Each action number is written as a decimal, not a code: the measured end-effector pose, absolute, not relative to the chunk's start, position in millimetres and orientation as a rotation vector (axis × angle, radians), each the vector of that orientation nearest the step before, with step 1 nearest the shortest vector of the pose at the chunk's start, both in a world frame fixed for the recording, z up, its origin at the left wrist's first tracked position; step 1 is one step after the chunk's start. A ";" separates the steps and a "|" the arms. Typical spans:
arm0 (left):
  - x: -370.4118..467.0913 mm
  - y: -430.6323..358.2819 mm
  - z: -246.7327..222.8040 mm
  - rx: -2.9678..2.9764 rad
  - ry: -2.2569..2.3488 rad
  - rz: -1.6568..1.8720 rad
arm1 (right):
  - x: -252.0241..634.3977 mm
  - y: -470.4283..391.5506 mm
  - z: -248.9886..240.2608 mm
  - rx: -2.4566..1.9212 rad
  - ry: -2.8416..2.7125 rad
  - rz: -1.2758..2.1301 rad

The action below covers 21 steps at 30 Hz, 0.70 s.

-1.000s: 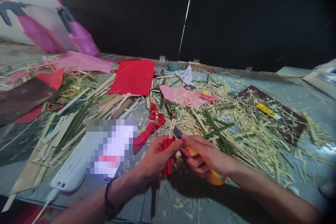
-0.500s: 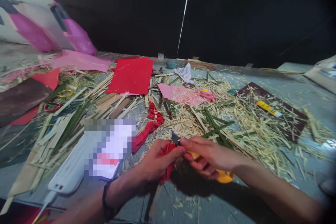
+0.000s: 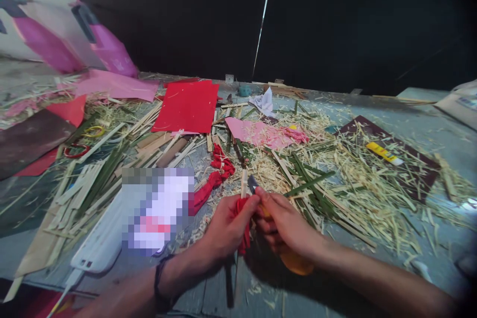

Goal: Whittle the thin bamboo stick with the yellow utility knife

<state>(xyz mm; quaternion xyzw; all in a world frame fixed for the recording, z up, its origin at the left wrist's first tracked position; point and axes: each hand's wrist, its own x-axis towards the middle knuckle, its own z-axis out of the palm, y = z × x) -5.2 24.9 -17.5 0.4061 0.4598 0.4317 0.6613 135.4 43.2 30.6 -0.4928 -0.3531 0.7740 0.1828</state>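
Observation:
My left hand [image 3: 227, 223] is closed round a red cloth wrapped about a thin wooden strip [image 3: 244, 183], whose pale tip points up past the fingers. In my right hand [image 3: 286, 221] is a knife with a yellow handle [image 3: 296, 262]; its short dark blade [image 3: 252, 184] lies close to the strip's right side. The two hands meet, thumbs near each other. Just beyond my left hand lies a twisted red cloth strip [image 3: 204, 191], among pale shavings [image 3: 261, 171].
A power strip [image 3: 99, 238] and a blurred-out phone [image 3: 164, 208] lie at left. Red paper [image 3: 186, 107], pink paper [image 3: 253, 131], scissors [image 3: 76, 150], a yellow tube [image 3: 383, 153] and split strips surround the hands. Pink bottles [image 3: 112, 52] stand back left.
The knife has tilted more upright, its blade moving to the right of the strip and its handle lower. My right hand has shifted slightly left, and more of the strip's tip shows.

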 end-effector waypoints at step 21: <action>-18.6 28.5 -11.3 1.144 0.992 0.760 | 164.8 62.2 35.0 -1.176 -1.274 2.462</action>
